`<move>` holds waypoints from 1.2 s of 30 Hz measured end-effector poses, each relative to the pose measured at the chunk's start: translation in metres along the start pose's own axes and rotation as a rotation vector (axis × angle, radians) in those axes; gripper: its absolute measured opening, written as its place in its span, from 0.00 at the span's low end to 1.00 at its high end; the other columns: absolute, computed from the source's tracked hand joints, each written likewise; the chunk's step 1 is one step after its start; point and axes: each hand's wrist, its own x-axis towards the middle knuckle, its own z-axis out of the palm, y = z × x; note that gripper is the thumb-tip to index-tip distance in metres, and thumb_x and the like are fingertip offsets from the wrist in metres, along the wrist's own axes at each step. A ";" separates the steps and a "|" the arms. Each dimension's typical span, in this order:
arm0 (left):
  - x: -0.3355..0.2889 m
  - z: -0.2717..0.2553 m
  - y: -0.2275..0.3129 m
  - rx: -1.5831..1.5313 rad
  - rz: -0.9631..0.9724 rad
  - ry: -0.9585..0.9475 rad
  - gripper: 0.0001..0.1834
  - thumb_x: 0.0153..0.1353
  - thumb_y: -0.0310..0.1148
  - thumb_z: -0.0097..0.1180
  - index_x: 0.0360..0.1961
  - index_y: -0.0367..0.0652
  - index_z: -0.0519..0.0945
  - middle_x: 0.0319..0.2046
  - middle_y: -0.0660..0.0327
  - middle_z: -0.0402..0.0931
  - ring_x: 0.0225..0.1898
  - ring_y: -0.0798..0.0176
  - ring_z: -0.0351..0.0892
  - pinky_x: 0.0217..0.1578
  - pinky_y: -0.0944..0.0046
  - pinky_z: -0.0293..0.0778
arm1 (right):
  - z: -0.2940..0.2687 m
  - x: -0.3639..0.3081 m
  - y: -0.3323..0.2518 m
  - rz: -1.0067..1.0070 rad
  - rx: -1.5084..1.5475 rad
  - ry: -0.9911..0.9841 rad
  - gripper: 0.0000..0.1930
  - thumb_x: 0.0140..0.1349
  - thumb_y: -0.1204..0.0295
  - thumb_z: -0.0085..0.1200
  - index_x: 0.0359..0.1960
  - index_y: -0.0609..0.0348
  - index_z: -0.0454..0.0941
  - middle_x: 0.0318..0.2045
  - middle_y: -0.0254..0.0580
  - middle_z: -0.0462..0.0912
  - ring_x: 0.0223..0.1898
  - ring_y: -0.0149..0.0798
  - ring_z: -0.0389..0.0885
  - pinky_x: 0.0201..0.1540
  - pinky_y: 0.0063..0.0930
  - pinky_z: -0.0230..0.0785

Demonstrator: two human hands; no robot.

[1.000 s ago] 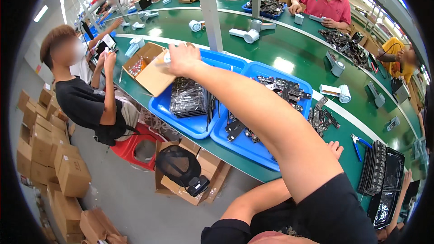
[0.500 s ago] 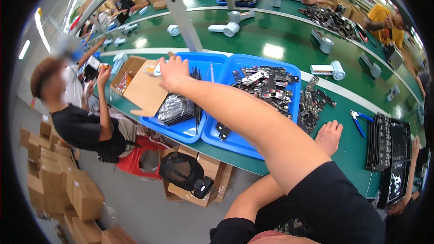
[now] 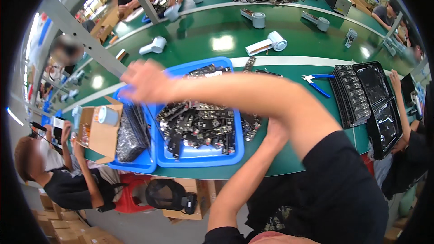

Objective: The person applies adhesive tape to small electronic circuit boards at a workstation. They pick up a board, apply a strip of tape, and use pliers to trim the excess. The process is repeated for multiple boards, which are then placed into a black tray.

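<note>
My right arm reaches across to the left. Its hand (image 3: 151, 81) is blurred, fingers apart and holding nothing, over the back edges of two blue trays. Below it, a blue tray (image 3: 199, 161) holds a heap of small black circuit boards (image 3: 205, 124). The blue tray (image 3: 151, 160) on its left has a stack of clear-wrapped dark parts (image 3: 131, 138). A light-blue cylindrical part (image 3: 108, 115) sits at an open carton (image 3: 104, 138). My left hand (image 3: 276, 131) is at the table beside loose boards (image 3: 250, 126); my right forearm hides its fingers.
Blue-handled cutters (image 3: 318, 83) lie to the right, beside a rack of boards (image 3: 351, 95) and black trays (image 3: 384, 117). Light-blue fan-like housings (image 3: 271, 43) stand along the green line. A metal post (image 3: 86, 36) rises at left. Co-workers sit around; one (image 3: 68, 176) is at left.
My view has swung to the right. My right hand has lifted away from the carton, where the light-blue part now sits. My left hand's fingers have gone out of sight behind my right forearm.
</note>
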 end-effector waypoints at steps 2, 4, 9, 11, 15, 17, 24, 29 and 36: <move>0.004 0.007 -0.001 0.060 -0.114 -0.110 0.15 0.65 0.25 0.59 0.52 0.33 0.80 0.47 0.46 0.80 0.49 0.40 0.80 0.51 0.45 0.77 | -0.050 -0.034 0.103 -0.075 -0.281 -0.111 0.13 0.66 0.55 0.58 0.31 0.48 0.86 0.35 0.44 0.86 0.40 0.49 0.84 0.40 0.47 0.79; 0.009 0.006 0.016 0.021 -0.146 -0.048 0.14 0.64 0.23 0.59 0.51 0.32 0.81 0.42 0.48 0.78 0.46 0.42 0.80 0.49 0.46 0.77 | -0.132 -0.090 0.193 0.014 -0.359 -0.127 0.14 0.69 0.59 0.52 0.34 0.52 0.86 0.37 0.46 0.87 0.45 0.52 0.86 0.47 0.52 0.80; 0.009 0.009 0.019 0.042 -0.105 -0.001 0.14 0.64 0.21 0.59 0.51 0.31 0.81 0.40 0.49 0.76 0.44 0.45 0.80 0.46 0.48 0.77 | -0.294 -0.212 0.296 0.603 -0.259 -0.570 0.32 0.59 0.64 0.58 0.68 0.50 0.76 0.60 0.57 0.78 0.66 0.56 0.73 0.70 0.47 0.67; 0.004 0.005 0.013 0.066 -0.123 0.009 0.15 0.64 0.20 0.58 0.53 0.31 0.80 0.43 0.49 0.75 0.45 0.45 0.80 0.46 0.48 0.77 | -0.307 -0.225 0.284 0.832 0.091 -0.634 0.41 0.54 0.66 0.58 0.75 0.41 0.68 0.65 0.54 0.70 0.65 0.53 0.72 0.72 0.41 0.64; 0.009 -0.002 0.019 0.017 -0.191 0.033 0.15 0.69 0.21 0.56 0.56 0.32 0.77 0.44 0.47 0.73 0.44 0.41 0.80 0.45 0.45 0.77 | -0.312 -0.228 0.284 0.797 0.040 -0.655 0.48 0.46 0.70 0.67 0.75 0.41 0.66 0.63 0.53 0.70 0.61 0.55 0.74 0.69 0.41 0.67; 0.013 -0.006 0.027 -0.067 -0.287 0.000 0.16 0.71 0.22 0.54 0.58 0.34 0.74 0.45 0.46 0.73 0.45 0.39 0.80 0.46 0.43 0.77 | -0.302 -0.233 0.289 0.745 -0.121 -0.637 0.49 0.42 0.70 0.71 0.74 0.43 0.68 0.60 0.52 0.72 0.60 0.55 0.75 0.68 0.42 0.68; 0.019 -0.003 0.021 -0.086 -0.234 0.283 0.15 0.75 0.25 0.51 0.61 0.36 0.71 0.53 0.41 0.76 0.51 0.32 0.80 0.52 0.44 0.78 | -0.332 -0.213 0.275 0.748 -0.239 -0.533 0.36 0.49 0.51 0.77 0.56 0.61 0.84 0.45 0.53 0.87 0.47 0.51 0.86 0.55 0.41 0.78; 0.017 -0.026 0.012 0.053 -0.163 0.480 0.19 0.76 0.28 0.54 0.63 0.33 0.72 0.53 0.50 0.76 0.47 0.57 0.80 0.49 0.58 0.77 | -0.395 -0.195 0.142 1.098 0.234 -0.541 0.21 0.63 0.56 0.71 0.43 0.63 0.88 0.35 0.35 0.88 0.37 0.27 0.82 0.42 0.25 0.75; 0.026 -0.028 0.036 -0.365 -0.239 0.397 0.12 0.76 0.25 0.56 0.58 0.36 0.75 0.46 0.64 0.78 0.43 0.74 0.74 0.43 0.73 0.72 | -0.454 -0.286 0.018 1.516 0.618 -0.729 0.24 0.63 0.56 0.71 0.47 0.68 0.88 0.38 0.39 0.89 0.42 0.28 0.85 0.46 0.25 0.77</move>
